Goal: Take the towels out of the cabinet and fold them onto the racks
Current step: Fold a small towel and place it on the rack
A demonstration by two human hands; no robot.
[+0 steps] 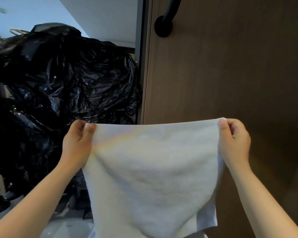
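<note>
towel: we hold one white towel (153, 169) up by its two top corners, in front of the brown door, near us. It hangs flat and spread, top edge pulled nearly straight with a slight upward bow.
left hand: our left hand (77, 143) pinches the top left corner, thumb on the near face, fingers curled behind.
right hand: our right hand (234, 140) pinches the top right corner, thumb on top at the edge, fingers curled.
towel edges: right side shows a doubled layer, a second ply peeking out low on the right. Bottom edge runs out of frame at centre.
towel texture: soft terry, fuzzy nap, no pattern we can see.
door: dark brown wood-grain panel (230, 66), flat, matte, fills the far right. Its left edge is a straight vertical line just above the towel's top edge.
handle: black bar on a round black mount (163, 26), far upper part of the door.
bags: glossy black plastic bags (67, 79), crumpled, piled at left, reaching right up to the door edge.
open room: left hand sits close in front of the bags; the right hand has flat door behind it.
floor: pale strip (67, 227) near left, below the bags.
</note>
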